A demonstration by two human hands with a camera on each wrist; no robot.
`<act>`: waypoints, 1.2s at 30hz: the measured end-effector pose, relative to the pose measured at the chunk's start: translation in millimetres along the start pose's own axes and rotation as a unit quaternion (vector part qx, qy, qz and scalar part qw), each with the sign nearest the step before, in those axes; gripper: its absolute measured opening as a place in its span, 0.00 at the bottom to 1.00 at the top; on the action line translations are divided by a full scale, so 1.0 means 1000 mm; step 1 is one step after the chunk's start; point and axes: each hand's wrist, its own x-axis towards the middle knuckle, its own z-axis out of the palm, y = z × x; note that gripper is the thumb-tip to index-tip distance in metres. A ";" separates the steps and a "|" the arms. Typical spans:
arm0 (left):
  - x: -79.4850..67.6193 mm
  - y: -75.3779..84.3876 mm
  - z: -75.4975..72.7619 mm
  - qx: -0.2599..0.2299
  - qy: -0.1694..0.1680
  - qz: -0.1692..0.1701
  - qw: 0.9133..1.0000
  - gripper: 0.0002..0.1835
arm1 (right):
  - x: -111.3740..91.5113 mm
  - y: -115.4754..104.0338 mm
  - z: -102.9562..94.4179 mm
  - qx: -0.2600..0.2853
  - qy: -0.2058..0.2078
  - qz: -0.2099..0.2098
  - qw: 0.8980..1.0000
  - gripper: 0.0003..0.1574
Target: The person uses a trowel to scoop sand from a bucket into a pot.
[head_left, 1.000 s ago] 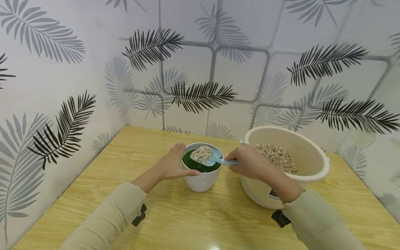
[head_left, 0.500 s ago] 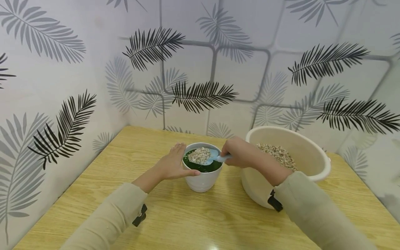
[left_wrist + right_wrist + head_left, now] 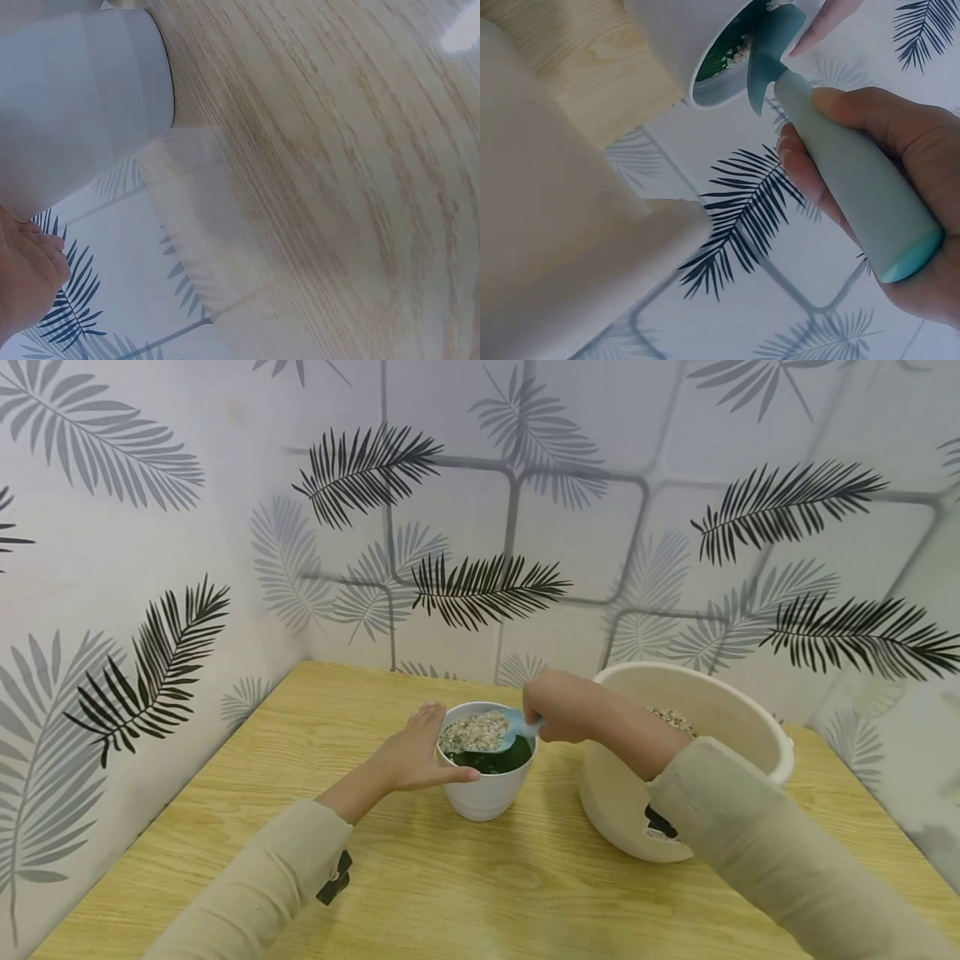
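Note:
My right hand (image 3: 564,706) grips the thick handle of a light blue trowel (image 3: 859,184), thumb along its top in the right wrist view. The trowel's blade is over the mouth of a white pot (image 3: 483,797), bearing pale, coarse granules (image 3: 480,732). Some granules lie at the pot's left inner side; dark green shows below the blade. Against the pot's left side rests my left hand (image 3: 405,760), thumb stretched along the near rim, fingers on the far side. The left wrist view has the pot's wall (image 3: 82,97) and those fingers (image 3: 34,270).
A large cream bucket (image 3: 618,810) stands to the right of the pot, with more granules (image 3: 675,720) inside, partly hidden by my right forearm. Both stand on a wood-grain table (image 3: 450,885). A leaf-patterned wall (image 3: 480,527) rises behind the table.
My right hand has moved left and up, tilting the trowel; granules have spread toward the pot's left side. My left hand has stayed in place.

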 end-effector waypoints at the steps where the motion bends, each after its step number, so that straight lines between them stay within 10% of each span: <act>1: 0.000 0.000 0.000 -0.001 0.000 -0.001 1.000 0.63 | 0.000 -0.002 -0.001 -0.008 -0.003 0.002 1.000 0.31; 36: -0.001 0.003 0.001 -0.003 0.008 -0.006 1.000 0.63 | -0.027 -0.018 -0.006 -0.216 0.053 -0.023 0.975 0.08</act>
